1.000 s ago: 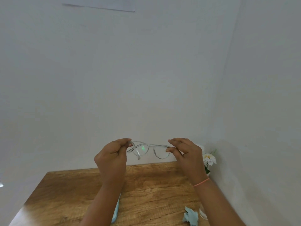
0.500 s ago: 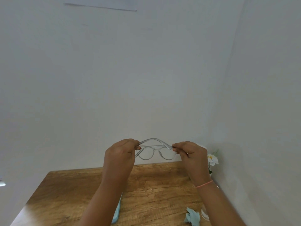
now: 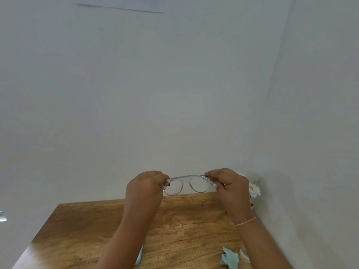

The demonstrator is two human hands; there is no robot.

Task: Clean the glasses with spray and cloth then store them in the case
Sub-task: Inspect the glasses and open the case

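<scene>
Where the bench [image 3: 77, 230] runs nearest the camera, a crumpled pale-blue cloth [image 3: 230, 259] lies at right, with a clear rounded object [image 3: 244, 255] just beside it, too cropped to identify. A pale-blue edge [image 3: 139, 255] shows beside the left forearm, mostly hidden. Pink band [image 3: 245, 221] on right wrist. Further out, above the bench's far edge, left grip [image 3: 144, 188] and right grip [image 3: 232, 186] each pinch one end of the clear-framed glasses [image 3: 189, 184], fingers curled round the corners. Frame held level, off the bench. White flower [image 3: 254, 190] beyond the right grip, near the wall corner.
</scene>
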